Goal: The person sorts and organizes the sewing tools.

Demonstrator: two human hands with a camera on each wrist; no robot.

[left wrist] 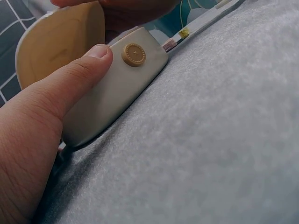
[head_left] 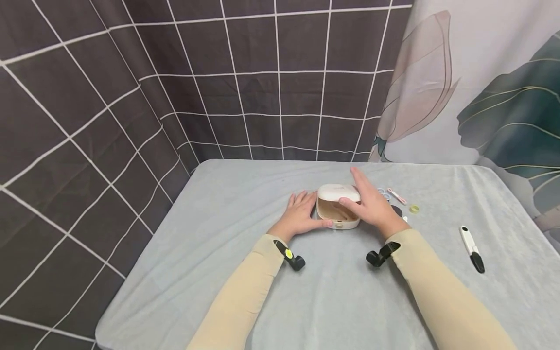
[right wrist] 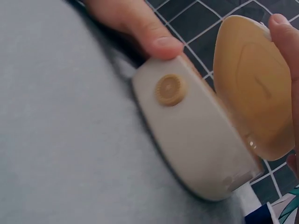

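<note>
A small cream-white case (head_left: pixel 344 224) with a tan inside and a round tan button on its front sits on the grey cloth, its hinged lid (head_left: pixel 334 191) partly raised. My left hand (head_left: pixel 302 214) holds the base at its left side, the thumb on the front corner near the button in the left wrist view. On the lid's right side is my right hand (head_left: pixel 372 201), its thumb across the front edge. The right wrist view shows the lid's tan underside (right wrist: pixel 254 88) standing up from the base. Parts of the fingers behind the case are hidden.
Right of the case lie light-blue rings (head_left: pixel 384 193), a pink-and-white stick (head_left: pixel 396 195), a yellow ring (head_left: pixel 413 208) and a dark round piece (head_left: pixel 396 211). Farther right rests a white-handled tool with a black end (head_left: pixel 472 250). A dark checked curtain (head_left: pixel 258 92) hangs behind the table.
</note>
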